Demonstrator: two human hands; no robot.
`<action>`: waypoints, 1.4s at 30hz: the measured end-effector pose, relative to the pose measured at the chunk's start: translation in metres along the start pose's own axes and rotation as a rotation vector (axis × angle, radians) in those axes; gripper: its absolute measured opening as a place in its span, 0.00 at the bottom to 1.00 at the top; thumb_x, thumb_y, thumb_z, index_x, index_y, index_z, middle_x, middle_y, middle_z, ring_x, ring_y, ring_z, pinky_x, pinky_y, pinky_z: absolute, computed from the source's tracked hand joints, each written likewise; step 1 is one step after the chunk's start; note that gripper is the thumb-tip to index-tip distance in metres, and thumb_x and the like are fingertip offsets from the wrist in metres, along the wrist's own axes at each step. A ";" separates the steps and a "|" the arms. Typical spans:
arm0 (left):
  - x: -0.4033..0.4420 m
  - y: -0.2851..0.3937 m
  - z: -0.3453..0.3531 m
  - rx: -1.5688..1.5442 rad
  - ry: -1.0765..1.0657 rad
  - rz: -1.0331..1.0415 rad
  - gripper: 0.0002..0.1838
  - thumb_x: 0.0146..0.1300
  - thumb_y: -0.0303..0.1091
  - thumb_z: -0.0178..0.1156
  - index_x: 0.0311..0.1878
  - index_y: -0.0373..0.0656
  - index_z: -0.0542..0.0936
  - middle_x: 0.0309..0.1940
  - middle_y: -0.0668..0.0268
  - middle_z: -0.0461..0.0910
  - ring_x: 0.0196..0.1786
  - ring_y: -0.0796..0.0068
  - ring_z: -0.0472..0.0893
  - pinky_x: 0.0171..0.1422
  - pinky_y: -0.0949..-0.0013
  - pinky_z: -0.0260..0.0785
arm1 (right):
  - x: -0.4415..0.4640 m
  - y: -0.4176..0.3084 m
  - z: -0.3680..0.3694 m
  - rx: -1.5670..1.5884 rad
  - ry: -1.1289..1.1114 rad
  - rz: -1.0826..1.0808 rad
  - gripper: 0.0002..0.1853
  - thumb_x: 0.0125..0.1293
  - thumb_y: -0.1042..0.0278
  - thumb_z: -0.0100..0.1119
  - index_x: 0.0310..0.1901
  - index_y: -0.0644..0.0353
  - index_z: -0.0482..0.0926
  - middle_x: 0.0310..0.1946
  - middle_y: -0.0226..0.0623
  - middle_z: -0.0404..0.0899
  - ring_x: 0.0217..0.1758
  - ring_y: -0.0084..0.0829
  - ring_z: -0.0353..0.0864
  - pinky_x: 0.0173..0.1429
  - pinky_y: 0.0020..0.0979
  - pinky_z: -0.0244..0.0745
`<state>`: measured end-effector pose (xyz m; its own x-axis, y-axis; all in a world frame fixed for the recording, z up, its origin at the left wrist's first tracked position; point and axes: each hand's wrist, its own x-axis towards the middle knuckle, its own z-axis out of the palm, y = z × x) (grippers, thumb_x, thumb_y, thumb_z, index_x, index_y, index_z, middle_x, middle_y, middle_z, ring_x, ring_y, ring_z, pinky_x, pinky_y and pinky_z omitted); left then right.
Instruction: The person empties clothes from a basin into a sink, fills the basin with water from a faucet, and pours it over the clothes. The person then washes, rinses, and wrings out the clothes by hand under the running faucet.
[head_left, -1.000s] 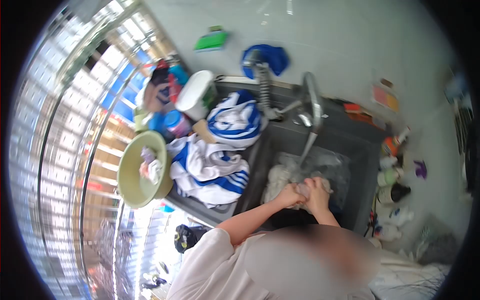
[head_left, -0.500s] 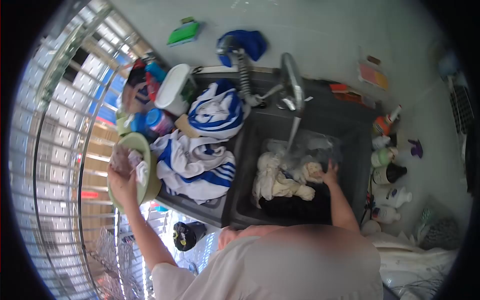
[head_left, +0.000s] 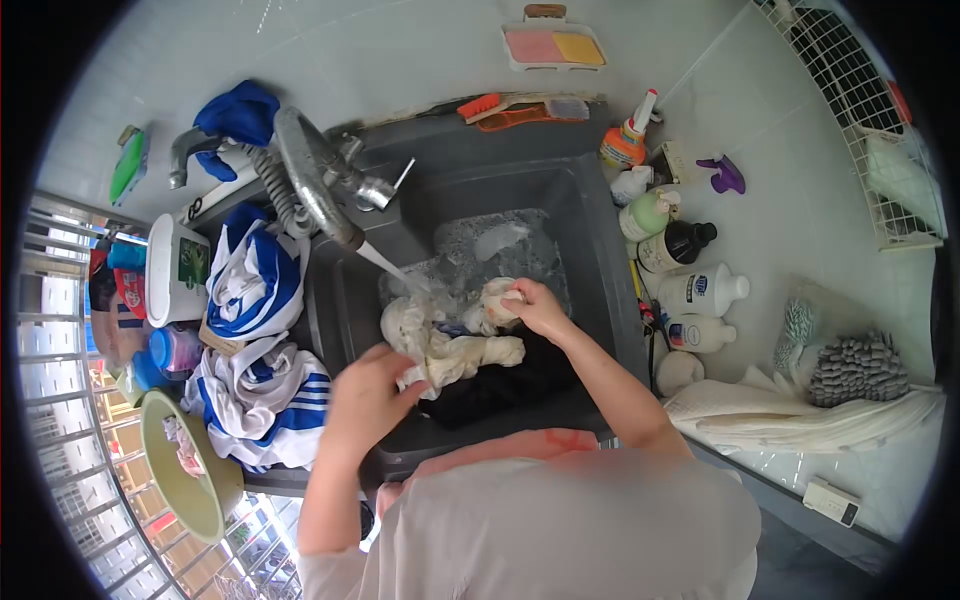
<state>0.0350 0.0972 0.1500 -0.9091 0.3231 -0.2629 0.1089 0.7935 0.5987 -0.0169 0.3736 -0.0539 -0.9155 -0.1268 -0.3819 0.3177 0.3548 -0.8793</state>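
My right hand (head_left: 543, 312) is closed on a bunched off-white cloth (head_left: 497, 303) in the dark grey sink (head_left: 590, 235). Over the sink's left side, my left hand (head_left: 372, 398) pinches a small white cloth (head_left: 411, 378); its outline is slightly blurred. Between my hands lies a wet cream garment (head_left: 462, 358), beside a white one (head_left: 403, 325). Below them a black garment (head_left: 500, 388) sits in the sink. Water runs from the metal faucet (head_left: 318, 185) onto the washing, and suds float behind it.
White-and-blue clothes (head_left: 265, 400) are piled left of the sink, next to a white tub (head_left: 178, 270). A green basin (head_left: 190, 490) holds small pinkish cloth. Several bottles (head_left: 703, 290) line the right side, and brushes (head_left: 525, 112) lie on the back ledge.
My left hand has come from the green basin rightward to the sink, with a small white cloth. My right hand has closed on off-white cloth. The view has shifted right.
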 end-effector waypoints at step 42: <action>0.241 -0.222 0.304 -0.175 -0.094 -0.432 0.31 0.64 0.54 0.54 0.67 0.52 0.66 0.70 0.63 0.60 0.66 0.52 0.66 0.65 0.39 0.58 | 0.144 0.084 0.007 -0.889 0.013 0.280 0.32 0.58 0.39 0.57 0.60 0.48 0.74 0.57 0.48 0.67 0.63 0.48 0.62 0.62 0.55 0.58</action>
<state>-0.0864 0.1557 -0.2758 -0.8149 0.0347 -0.5785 -0.3478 0.7692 0.5361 -0.1200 0.3788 -0.1850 -0.8382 0.0789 -0.5396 0.2262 0.9507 -0.2124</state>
